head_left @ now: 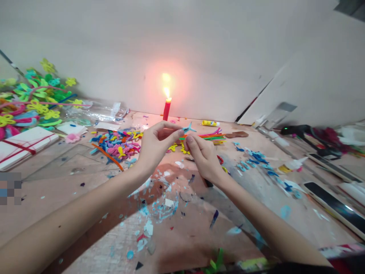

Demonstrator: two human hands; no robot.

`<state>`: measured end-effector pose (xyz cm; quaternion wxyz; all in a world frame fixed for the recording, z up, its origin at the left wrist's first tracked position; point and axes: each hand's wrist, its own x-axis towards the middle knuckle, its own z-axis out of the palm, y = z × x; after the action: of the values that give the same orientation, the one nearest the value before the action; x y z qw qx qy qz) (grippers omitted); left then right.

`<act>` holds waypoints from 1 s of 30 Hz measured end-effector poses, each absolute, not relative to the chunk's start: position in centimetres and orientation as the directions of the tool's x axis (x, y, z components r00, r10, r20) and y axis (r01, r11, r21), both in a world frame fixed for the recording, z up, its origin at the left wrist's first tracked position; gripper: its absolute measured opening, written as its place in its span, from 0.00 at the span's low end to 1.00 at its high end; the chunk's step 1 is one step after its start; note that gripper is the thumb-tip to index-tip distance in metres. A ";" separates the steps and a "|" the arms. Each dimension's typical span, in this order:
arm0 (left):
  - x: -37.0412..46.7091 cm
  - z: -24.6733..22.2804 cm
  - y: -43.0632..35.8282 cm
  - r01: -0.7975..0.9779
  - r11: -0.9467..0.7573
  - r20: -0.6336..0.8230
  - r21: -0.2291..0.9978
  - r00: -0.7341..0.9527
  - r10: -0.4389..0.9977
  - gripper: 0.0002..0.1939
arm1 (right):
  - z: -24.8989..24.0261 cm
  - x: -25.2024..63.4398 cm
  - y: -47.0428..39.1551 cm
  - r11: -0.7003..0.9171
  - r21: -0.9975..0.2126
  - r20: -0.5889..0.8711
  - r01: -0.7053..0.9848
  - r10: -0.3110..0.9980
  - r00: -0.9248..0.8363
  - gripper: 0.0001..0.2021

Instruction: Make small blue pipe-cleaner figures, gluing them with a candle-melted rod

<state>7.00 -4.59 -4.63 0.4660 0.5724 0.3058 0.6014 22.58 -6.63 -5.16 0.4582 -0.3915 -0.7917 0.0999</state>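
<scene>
The left hand (155, 142) is pinching a blue craft piece (189, 129) near a burning red candle (167, 109); I cannot tell if the right hand (204, 154) is holding anything

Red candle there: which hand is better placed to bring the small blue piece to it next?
Probably the left hand: it seems to pinch the small blue piece and appears nearer the red candle in this view. The right hand sits lower and farther right.
</scene>
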 end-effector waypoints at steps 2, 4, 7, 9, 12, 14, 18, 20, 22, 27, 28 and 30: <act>7.1 -4.8 -4.7 -0.212 -0.345 0.372 0.914 0.099 0.923 0.08 | -5.4 22.6 -6.6 0.660 -0.519 0.643 0.544 0.720 -0.261 0.17; 7.1 -4.9 -4.8 -0.211 -0.335 0.362 0.918 0.107 0.926 0.09 | -5.6 22.7 -6.5 0.656 -0.519 0.641 0.547 0.723 -0.259 0.17; 7.2 -5.0 -4.9 -0.221 -0.350 0.378 0.910 0.099 0.921 0.09 | -5.8 22.6 -6.4 0.655 -0.514 0.644 0.554 0.721 -0.255 0.17; 7.2 -5.1 -4.8 -0.228 -0.361 0.389 0.904 0.092 0.917 0.10 | -5.9 22.6 -6.4 0.653 -0.505 0.645 0.565 0.720 -0.256 0.18; 7.3 -5.1 -4.9 -0.220 -0.370 0.398 0.902 0.098 0.912 0.10 | -5.9 22.5 -6.3 0.658 -0.494 0.648 0.568 0.714 -0.264 0.18; 7.3 -5.1 -5.1 -0.218 -0.374 0.402 0.901 0.103 0.910 0.09 | -5.9 22.5 -6.3 0.661 -0.491 0.648 0.568 0.713 -0.268 0.17; 7.6 -4.8 -5.5 -0.235 -0.375 0.404 0.897 0.086 0.911 0.12 | -6.0 22.4 -6.3 0.650 -0.510 0.635 0.563 0.726 -0.263 0.17; 7.6 -4.7 -5.7 -0.242 -0.382 0.409 0.892 0.074 0.909 0.16 | -6.0 22.4 -6.4 0.642 -0.521 0.623 0.562 0.737 -0.264 0.18; 7.7 -4.7 -5.8 -0.228 -0.395 0.419 0.890 0.068 0.905 0.19 | -6.0 22.4 -6.4 0.639 -0.518 0.614 0.569 0.740 -0.273 0.18; 7.6 -4.7 -6.0 -0.166 -0.401 0.417 0.901 0.071 0.906 0.22 | -6.0 22.3 -6.6 0.634 -0.525 0.595 0.567 0.750 -0.289 0.18; 7.5 -4.7 -6.1 -0.161 -0.403 0.418 0.901 0.074 0.905 0.21 | -6.0 22.3 -6.6 0.637 -0.525 0.594 0.565 0.749 -0.292 0.18; 7.5 -4.7 -6.1 -0.152 -0.406 0.421 0.901 0.083 0.903 0.22 | -5.9 22.3 -6.6 0.646 -0.511 0.600 0.567 0.740 -0.302 0.18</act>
<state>7.51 -6.13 -4.73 0.4417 0.5885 0.3192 0.5972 22.30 -6.63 -5.93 0.4268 -0.4082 -0.8006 0.1018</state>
